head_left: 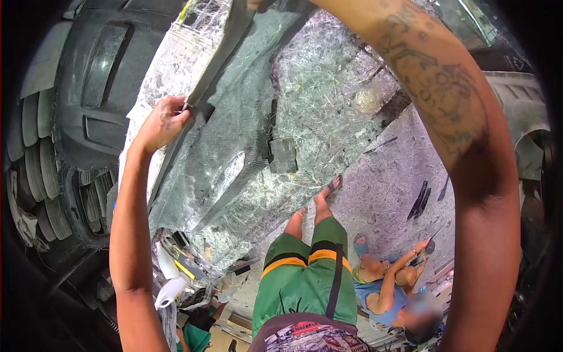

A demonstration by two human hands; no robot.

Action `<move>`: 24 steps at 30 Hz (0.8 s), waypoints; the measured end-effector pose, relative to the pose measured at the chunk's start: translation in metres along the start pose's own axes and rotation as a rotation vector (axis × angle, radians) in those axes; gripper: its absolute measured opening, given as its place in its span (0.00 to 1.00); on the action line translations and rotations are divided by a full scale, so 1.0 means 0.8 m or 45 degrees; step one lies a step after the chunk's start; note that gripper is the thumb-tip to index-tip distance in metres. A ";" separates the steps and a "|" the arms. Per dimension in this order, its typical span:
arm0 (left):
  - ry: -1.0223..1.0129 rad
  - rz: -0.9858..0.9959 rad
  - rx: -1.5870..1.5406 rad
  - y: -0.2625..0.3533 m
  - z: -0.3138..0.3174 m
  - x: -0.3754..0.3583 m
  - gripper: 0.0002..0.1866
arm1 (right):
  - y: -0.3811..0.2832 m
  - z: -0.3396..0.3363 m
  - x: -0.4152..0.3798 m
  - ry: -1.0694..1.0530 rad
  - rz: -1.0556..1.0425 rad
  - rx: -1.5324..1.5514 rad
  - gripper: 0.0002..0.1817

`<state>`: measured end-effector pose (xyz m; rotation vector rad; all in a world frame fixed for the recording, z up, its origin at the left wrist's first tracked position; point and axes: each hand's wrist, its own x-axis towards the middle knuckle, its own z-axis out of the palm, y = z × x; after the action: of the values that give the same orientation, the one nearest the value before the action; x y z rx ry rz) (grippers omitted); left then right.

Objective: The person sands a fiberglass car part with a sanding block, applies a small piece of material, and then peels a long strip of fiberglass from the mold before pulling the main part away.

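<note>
My left hand [167,120] is at the left, its fingers closed on the edge of a long dark panel [226,126]. The panel is grey and rough, with a whitish patch and an opening near its lower end. It slants from the top middle down to the left, beside a pale, dusty surface [185,56]. My right arm, with dark tattoos, arches over the top right. Of my right hand [256,4], only a small part shows at the top edge by the panel's upper end; its fingers are mostly cut off.
Loose pale fibres [328,88] cover the floor around the panel. A seated person [387,293] in a blue top holds a thin tool at the lower right. Black moulded parts [105,64] stack up at the left. White bottles [170,290] stand at the lower left. Dark strips [419,201] lie on the concrete.
</note>
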<state>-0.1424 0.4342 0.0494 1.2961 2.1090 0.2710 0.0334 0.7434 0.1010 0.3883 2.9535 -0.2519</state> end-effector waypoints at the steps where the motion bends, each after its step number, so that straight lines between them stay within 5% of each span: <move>1: 0.008 0.001 0.022 -0.004 0.000 0.001 0.14 | 0.013 0.028 0.016 0.282 -0.221 -0.177 0.15; 2: -0.029 0.007 0.020 -0.014 0.001 0.004 0.14 | 0.020 0.043 0.025 0.560 -0.442 -0.355 0.15; 3: -0.066 0.014 0.017 -0.019 -0.001 0.008 0.15 | 0.015 0.037 0.026 0.560 -0.446 -0.361 0.15; 5: -0.189 -0.087 0.134 0.000 -0.016 0.015 0.20 | 0.002 0.027 0.028 0.194 -0.107 -0.191 0.16; 7: -0.334 -0.190 0.268 0.016 -0.025 0.014 0.25 | 0.001 0.032 0.028 0.236 -0.184 -0.266 0.12; 11: -0.518 -0.417 -0.225 0.009 -0.075 0.030 0.50 | 0.001 0.033 0.029 0.231 -0.110 -0.142 0.08; 13: -0.647 -0.204 -0.328 0.017 -0.102 0.050 0.43 | 0.006 0.041 0.029 0.379 -0.217 -0.236 0.09; 16: -0.189 0.001 -0.514 0.011 -0.069 0.112 0.31 | 0.027 0.082 0.057 0.725 -0.308 -0.055 0.10; 17: -0.030 0.195 -0.537 0.005 -0.049 0.131 0.27 | 0.022 0.064 0.049 0.722 -0.319 -0.077 0.10; 20: -0.029 0.357 -0.754 0.008 -0.001 0.190 0.23 | -0.026 -0.010 -0.004 0.050 -0.036 -0.101 0.13; 24: 0.075 0.189 -0.579 0.053 0.023 0.208 0.30 | -0.015 0.020 0.005 0.246 -0.024 -0.158 0.15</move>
<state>-0.1514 0.5949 -0.0126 1.1758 1.8518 0.8098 0.0286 0.7300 0.0863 0.3888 3.1416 -0.0334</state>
